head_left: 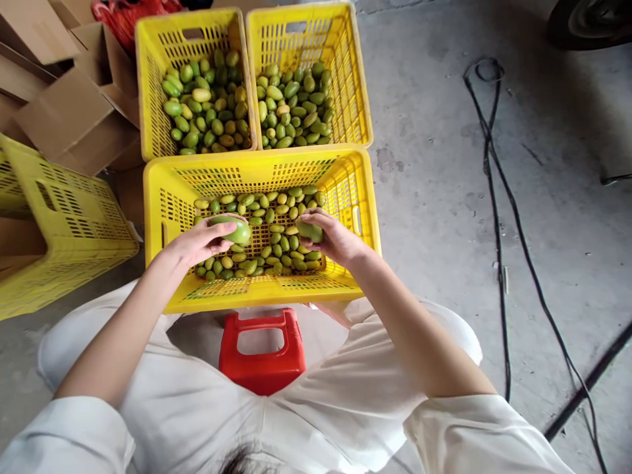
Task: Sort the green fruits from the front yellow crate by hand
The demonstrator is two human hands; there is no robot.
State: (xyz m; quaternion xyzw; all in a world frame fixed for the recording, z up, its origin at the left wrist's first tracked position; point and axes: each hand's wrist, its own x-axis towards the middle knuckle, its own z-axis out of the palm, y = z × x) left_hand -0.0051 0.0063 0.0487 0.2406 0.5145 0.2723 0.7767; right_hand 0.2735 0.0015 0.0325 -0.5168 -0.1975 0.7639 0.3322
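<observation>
Both of my hands are over the near yellow crate (261, 301), each holding one fruit. My left hand (200, 242) has its thumb and fingers closed round a smooth green oval fruit (239, 231). In my right hand (334, 236) is a darker green fruit (310, 231), partly covered by the fingers. Below them, many green and yellowish oval fruits (284, 243) lie on the slatted bottom of the crate, with part of the bottom showing between them. I cannot tell the exact kind of fruit.
Two more yellow crates, left (197, 153) and right (363, 99), stand behind, holding similar fruits. Cardboard boxes (69, 118) and another yellow crate (83, 230) are at left. A red plastic stool (261, 368) sits between my legs. Black cables (518, 230) cross the concrete floor at right.
</observation>
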